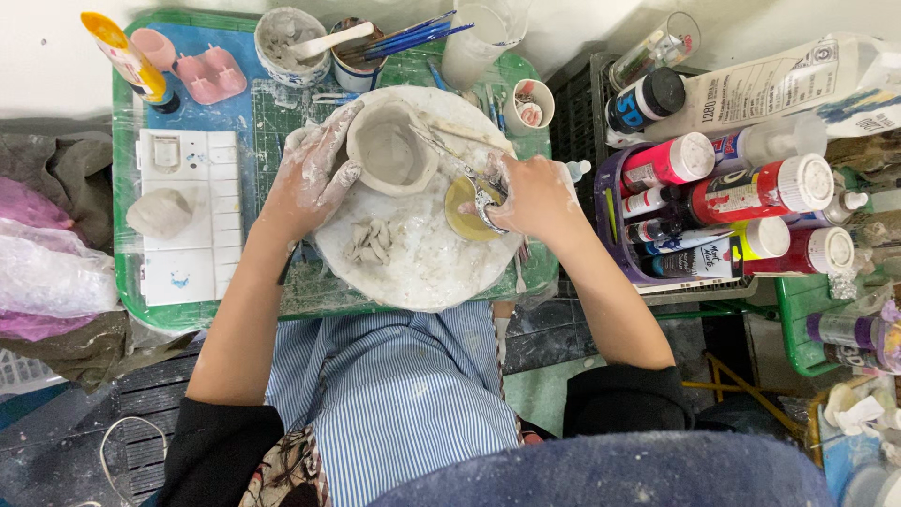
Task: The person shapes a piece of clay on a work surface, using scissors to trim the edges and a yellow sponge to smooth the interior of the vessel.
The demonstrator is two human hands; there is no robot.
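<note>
In the head view, the clay-smeared left hand (314, 178) is cupping the outer wall of a grey clay pot (389, 148), fingers curled around it, just above the frame's centre on a round white board (422, 263). The right hand (535, 195) is closing on a thin metal tool (450, 158) reaching to the pot's rim, over a small yellow dish (462, 211). Clay scraps (369, 241) are lying below the pot

Purple basket (612, 221) of paint bottles (760, 191) right of the green tray (120, 188); brush cup (355, 68), white palette (188, 218) on it.
</note>
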